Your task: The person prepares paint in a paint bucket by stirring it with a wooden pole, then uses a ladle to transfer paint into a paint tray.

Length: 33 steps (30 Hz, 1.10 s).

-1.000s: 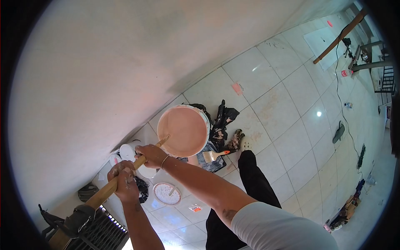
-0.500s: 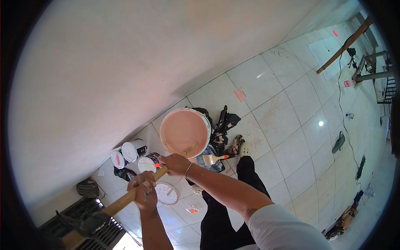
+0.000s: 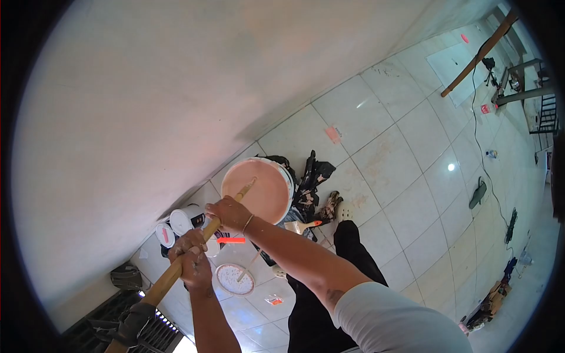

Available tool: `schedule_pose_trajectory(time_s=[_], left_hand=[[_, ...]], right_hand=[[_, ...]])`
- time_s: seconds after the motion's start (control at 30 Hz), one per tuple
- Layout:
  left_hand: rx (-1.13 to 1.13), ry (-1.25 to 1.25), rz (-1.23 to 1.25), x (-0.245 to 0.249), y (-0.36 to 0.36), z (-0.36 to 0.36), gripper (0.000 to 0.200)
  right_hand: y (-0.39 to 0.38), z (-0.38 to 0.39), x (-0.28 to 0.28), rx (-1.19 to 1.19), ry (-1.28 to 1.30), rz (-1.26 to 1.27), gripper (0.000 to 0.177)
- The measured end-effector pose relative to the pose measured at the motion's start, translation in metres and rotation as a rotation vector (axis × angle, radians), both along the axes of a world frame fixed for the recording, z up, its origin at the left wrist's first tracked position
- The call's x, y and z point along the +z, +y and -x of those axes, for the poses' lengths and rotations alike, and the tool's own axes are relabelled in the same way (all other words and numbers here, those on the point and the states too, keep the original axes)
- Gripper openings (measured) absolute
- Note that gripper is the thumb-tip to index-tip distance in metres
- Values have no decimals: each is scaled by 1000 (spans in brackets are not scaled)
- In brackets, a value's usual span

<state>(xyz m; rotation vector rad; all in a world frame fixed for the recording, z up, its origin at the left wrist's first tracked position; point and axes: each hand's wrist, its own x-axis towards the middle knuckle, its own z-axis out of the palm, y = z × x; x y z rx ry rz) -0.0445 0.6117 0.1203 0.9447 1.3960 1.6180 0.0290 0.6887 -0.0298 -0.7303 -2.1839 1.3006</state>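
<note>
Both my hands grip a long wooden pole that slants up from the bottom left. Its far end dips into pinkish paint inside a large round bucket. My right hand is wrapped round the pole close to the bucket's rim. Lower down, my left hand is also closed round it. Something dark is wrapped about the pole's near end. Beside the bucket lies a paintbrush with a pale handle and orange tip. A round white paint-spattered lid rests on the floor below my hands.
White lidded tubs stand along the wall. Crumpled black plastic lies right of the bucket. A cable runs across the tiles at the right, near a dark sandal and a leaning wooden post.
The pole's dipped end has swung from the bucket's lower right side up toward its middle. Both hands have shifted left with it, and my right hand slightly upward.
</note>
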Motion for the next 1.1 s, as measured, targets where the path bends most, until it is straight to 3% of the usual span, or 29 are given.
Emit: schedule_pose_trajectory(time_s=[0.1, 0.27, 0.53, 0.93, 1.1], left_hand=[[56, 138, 74, 8, -5, 5, 20], [93, 109, 170, 19, -21, 30, 20], [267, -47, 291, 26, -53, 28, 20], [145, -212, 179, 13, 26, -18, 20], [90, -194, 84, 5, 46, -1, 19]], right_hand=[[-16, 27, -5, -59, 93, 49, 12], [-41, 57, -7, 27, 159, 179, 17], [-86, 40, 1, 174, -12, 260, 20], [18, -37, 21, 236, -310, 153, 27], [45, -22, 18, 159, -207, 44, 23]])
